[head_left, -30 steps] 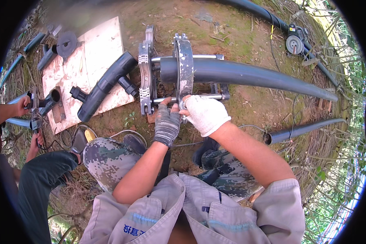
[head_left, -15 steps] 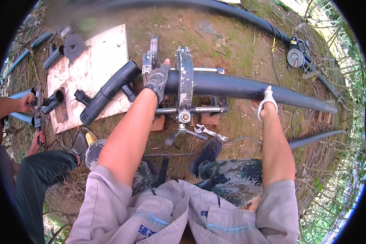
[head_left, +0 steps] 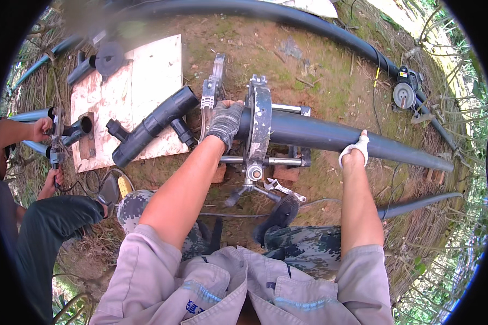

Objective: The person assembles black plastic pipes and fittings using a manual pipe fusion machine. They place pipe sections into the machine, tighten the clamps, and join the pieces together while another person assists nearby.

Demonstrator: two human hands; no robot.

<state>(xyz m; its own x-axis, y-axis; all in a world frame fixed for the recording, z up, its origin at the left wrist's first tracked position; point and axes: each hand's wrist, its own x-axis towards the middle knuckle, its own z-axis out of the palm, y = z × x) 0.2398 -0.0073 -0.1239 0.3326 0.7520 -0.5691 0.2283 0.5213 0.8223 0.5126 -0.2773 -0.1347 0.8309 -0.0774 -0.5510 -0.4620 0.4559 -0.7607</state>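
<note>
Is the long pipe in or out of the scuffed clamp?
In: the long pipe runs through the scuffed clamp, showing on both sides of it.

The pipe (head_left: 309, 130) at centre right was black with a bluish sheen. Mid-frame, the left glove (head_left: 225, 122) was grey with dark stripes, the clamp (head_left: 262, 116) grey flecked white; right of centre, the right glove (head_left: 357, 148) was white. Upper left, the board (head_left: 154, 65) was off-white, stained reddish brown.

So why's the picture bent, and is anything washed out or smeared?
Head view: fisheye bends edges toward the rim, glare partly washes out far-right foliage, haze smears the upper left; the left hand and right hand look fairly clear.
</note>
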